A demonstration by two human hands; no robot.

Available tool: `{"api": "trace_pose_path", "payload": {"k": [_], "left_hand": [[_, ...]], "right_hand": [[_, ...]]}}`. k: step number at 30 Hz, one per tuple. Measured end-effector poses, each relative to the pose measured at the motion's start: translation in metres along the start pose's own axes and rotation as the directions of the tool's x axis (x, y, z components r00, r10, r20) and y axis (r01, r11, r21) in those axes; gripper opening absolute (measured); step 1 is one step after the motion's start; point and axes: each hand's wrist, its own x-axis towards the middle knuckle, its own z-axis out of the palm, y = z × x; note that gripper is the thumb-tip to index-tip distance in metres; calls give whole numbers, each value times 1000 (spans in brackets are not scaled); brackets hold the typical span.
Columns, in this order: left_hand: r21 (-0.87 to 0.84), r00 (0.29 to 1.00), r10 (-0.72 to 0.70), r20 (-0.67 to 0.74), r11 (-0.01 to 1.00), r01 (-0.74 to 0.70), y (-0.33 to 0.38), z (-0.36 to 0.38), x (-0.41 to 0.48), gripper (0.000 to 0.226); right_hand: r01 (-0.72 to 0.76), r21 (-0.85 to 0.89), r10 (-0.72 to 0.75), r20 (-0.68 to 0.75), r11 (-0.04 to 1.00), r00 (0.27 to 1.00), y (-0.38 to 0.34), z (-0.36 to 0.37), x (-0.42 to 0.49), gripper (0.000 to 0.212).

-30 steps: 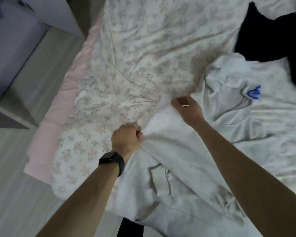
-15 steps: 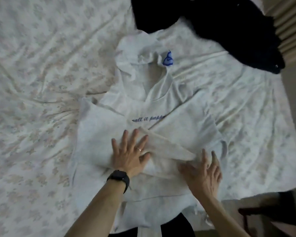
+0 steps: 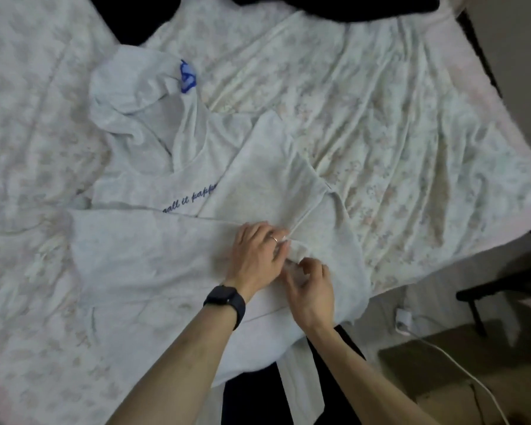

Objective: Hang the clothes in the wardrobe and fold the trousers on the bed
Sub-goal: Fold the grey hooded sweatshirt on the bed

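Head view: a pale grey hoodie (image 3: 154,259) is laid face up on a floral bedsheet (image 3: 396,118), its sleeves crossed over the chest. At the crossing the left hand (image 3: 256,254), on which a black wristwatch (image 3: 226,302) is worn, is pressed on the fabric with fingers extended, and the cuff just beside it is pinched by the curled fingers of the right hand (image 3: 311,286). The fold could be pulled apart if the cuff is tugged too hard, as the hem hangs over the mattress edge; counted are one hoodie, two hands, one black garment (image 3: 319,7) of unclear kind at the top and one white cable (image 3: 460,366) on the floor.
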Motion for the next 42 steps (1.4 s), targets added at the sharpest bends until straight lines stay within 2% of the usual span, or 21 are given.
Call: {"api": "trace_pose_path", "payload": {"k": [2,3,5,6,9,12,14,18,21,25,28,30,34,36,38,40,42], "left_hand": [[38,998,2,68,999,-4,-3,-1,18,36],[58,989,11,149,998,-20,-3,-1,24,35],[69,957,-17,291,998,-3,-5,-8,37,26],[51,936,-65,347,997,50,-6,-13,42,21],[62,894,-144,425,990,131,-1,-16,57,23],[28,859,-195,474,978,207,3,-16,64,22],[-6,834,-223,504,965,261,7,-18,65,25],[-7,811,-234,536,960,281,12,-21,65,22],[-25,812,-253,526,950,311,11,-20,66,16],[-42,805,-270,529,939,342,11,-18,64,15],[-55,816,-278,508,934,352,12,-17,62,17],[-1,830,-261,493,954,300,16,-16,60,22],[149,887,-121,447,987,60,24,-11,49,29],[147,943,-65,327,989,17,24,-9,38,30],[149,989,-101,105,985,84,21,-9,16,33],[163,971,-225,-81,958,236,15,-7,-19,44],[174,921,-381,-82,904,390,9,4,-55,59]], "right_hand": [[-25,42,24,23,999,999,1,-7,11,24],[-24,76,22,25,997,999,7,-11,15,18],[14,163,-13,-8,986,1000,18,-20,16,17],[23,189,-18,-30,982,999,24,-24,13,18],[32,200,-36,17,979,999,39,-33,1,16],[12,176,-28,87,984,996,26,-27,1,33],[-47,106,37,100,993,994,11,-21,9,40],[-160,-34,162,86,987,983,2,-17,17,33],[-155,-92,164,104,984,981,6,-22,19,28],[-184,-13,183,184,983,966,14,-29,22,24],[-113,79,95,195,991,976,27,-34,15,22],[-95,48,85,179,994,980,41,-38,5,24],[-172,17,169,123,985,978,56,-33,-4,21],[-74,-18,74,5,997,997,47,-30,-4,17],[122,-164,-144,-131,979,981,38,-27,-4,22],[347,-287,-401,-157,893,903,24,-20,-4,33],[546,-337,-596,-61,767,800,9,-11,2,44]]}}
